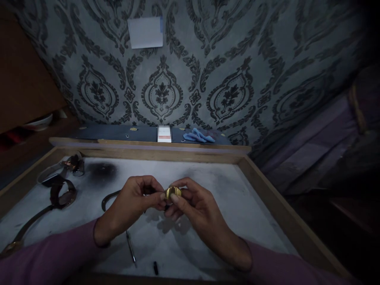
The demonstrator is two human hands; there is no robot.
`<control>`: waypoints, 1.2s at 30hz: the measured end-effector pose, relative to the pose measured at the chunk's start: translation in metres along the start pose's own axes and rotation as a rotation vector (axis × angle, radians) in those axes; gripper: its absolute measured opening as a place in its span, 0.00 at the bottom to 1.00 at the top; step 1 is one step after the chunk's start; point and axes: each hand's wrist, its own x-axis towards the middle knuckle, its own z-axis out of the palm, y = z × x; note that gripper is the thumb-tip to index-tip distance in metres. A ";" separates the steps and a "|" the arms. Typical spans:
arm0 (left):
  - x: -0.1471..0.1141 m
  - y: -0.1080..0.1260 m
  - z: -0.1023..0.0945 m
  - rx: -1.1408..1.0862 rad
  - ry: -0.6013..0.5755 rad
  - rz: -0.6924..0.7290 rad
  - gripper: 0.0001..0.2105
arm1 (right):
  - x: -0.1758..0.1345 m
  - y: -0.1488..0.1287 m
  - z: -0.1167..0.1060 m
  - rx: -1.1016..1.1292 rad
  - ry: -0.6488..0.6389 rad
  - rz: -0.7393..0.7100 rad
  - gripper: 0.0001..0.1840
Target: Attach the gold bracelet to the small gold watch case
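Note:
Over the white work surface, both hands meet at a round gold watch case point(173, 193). My right hand point(198, 202) grips it from the right, with the thumb on its shiny flat face. At the case's left edge, my left hand point(138, 202) is closed in a pinch, thumb against finger. A dark curved strap point(107, 200) shows beside the left hand; whether it joins this watch is hidden. Below the hands lie a thin metal tool point(130, 247) and a small black piece point(156, 268).
Several watches, one with a dark strap point(62, 194), lie on the left of the tray. A raised wooden rim point(148, 146) borders the surface. Behind it are a blue cloth point(198, 135) and a small white box point(164, 134), before a patterned wall.

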 end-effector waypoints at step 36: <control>0.006 -0.010 -0.003 -0.110 -0.032 -0.111 0.16 | 0.002 0.006 -0.003 0.016 -0.002 0.085 0.13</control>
